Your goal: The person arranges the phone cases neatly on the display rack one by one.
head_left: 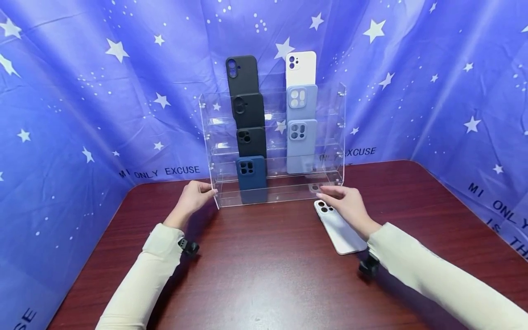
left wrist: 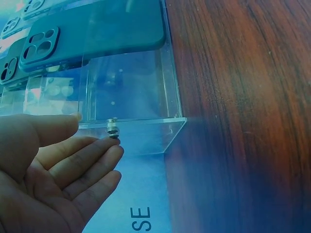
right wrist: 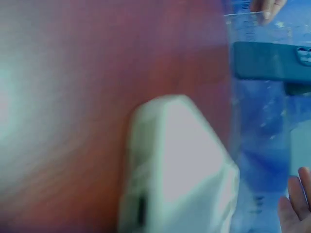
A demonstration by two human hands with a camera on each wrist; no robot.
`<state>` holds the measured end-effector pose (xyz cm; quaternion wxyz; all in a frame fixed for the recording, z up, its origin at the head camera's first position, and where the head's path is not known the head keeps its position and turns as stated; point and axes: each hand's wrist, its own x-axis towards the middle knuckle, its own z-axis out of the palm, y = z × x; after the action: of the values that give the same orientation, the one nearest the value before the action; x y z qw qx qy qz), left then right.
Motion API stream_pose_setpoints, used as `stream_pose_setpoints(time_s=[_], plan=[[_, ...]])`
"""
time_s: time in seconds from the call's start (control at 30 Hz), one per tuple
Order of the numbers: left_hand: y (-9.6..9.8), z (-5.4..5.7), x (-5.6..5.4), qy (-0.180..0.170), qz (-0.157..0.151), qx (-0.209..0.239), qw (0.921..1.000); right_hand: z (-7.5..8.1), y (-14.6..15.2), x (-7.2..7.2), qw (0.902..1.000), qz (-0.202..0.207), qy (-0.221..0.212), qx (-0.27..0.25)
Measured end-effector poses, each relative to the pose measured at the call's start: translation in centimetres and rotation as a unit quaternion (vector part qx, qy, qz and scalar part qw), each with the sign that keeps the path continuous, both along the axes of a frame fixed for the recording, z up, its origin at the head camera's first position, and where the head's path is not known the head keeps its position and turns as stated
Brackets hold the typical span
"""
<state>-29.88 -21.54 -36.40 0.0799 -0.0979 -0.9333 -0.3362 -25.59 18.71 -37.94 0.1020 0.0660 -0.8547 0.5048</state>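
A clear acrylic tiered stand (head_left: 330, 119) stands at the back of the dark wood table (head_left: 264, 275). Its left column holds three black cases and a dark blue case (head_left: 250, 176); its right column holds a white case and two light blue ones. My left hand (head_left: 198, 192) touches the stand's lower left corner with relaxed fingers. In the left wrist view the left hand (left wrist: 63, 165) lies beside the side wall (left wrist: 146, 97), near a small screw (left wrist: 112, 128). My right hand (head_left: 342, 199) reaches to the lower right corner, fingers straight, above a white phone case (head_left: 340, 231) lying flat on the table.
A blue cloth with white stars (head_left: 82, 91) hangs behind and on both sides of the table. The right wrist view is blurred; the white case (right wrist: 180, 160) fills its middle, with the stand (right wrist: 257, 126) to the right. Bare wood lies between my forearms.
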Motion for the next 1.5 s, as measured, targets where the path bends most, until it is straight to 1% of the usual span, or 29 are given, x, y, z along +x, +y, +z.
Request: stream_pose_setpoints(time_s=[0.07,0.17,0.3,0.47,0.6,0.83,1.0,1.23,1.4,1.5], plan=[[0.0,0.0,0.0,-0.002,-0.001,-0.002,1.0000,-0.6,1.0,0.8,0.9998,-0.004,-0.018,-0.008],[-0.1,-0.1,0.1,-0.008,0.001,-0.008,0.9999,-1.4,2.0,1.7,0.9976,-0.005,-0.055,-0.041],[-0.3,-0.3,0.3,-0.019,0.005,-0.009,0.9998,-2.3,3.0,2.5,0.9923,0.000,-0.094,-0.081],[-0.4,-0.3,0.5,-0.022,0.011,-0.006,0.9997,-3.3,3.7,2.9,0.9910,0.004,-0.114,-0.069],[-0.4,-0.4,0.6,-0.024,0.011,-0.005,0.9996,-4.0,3.8,2.7,0.9909,0.010,-0.128,-0.042],[-0.2,-0.4,0.5,-0.023,0.007,-0.005,0.9997,-4.6,3.8,2.1,0.9918,0.014,-0.124,0.030],[0.0,-0.3,0.4,-0.016,0.005,-0.005,0.9999,-4.8,3.8,1.9,0.9913,0.001,-0.104,0.081],[0.0,-0.4,0.4,-0.022,-0.001,-0.004,0.9997,-5.3,3.1,2.0,0.9833,-0.018,-0.073,0.165],[0.2,-0.1,0.1,-0.014,0.000,-0.002,0.9999,-4.7,2.6,2.0,0.9822,-0.021,-0.054,0.179],[0.2,0.1,0.1,-0.012,-0.001,-0.005,0.9999,-4.3,2.3,2.1,0.9815,-0.017,-0.051,0.184]])
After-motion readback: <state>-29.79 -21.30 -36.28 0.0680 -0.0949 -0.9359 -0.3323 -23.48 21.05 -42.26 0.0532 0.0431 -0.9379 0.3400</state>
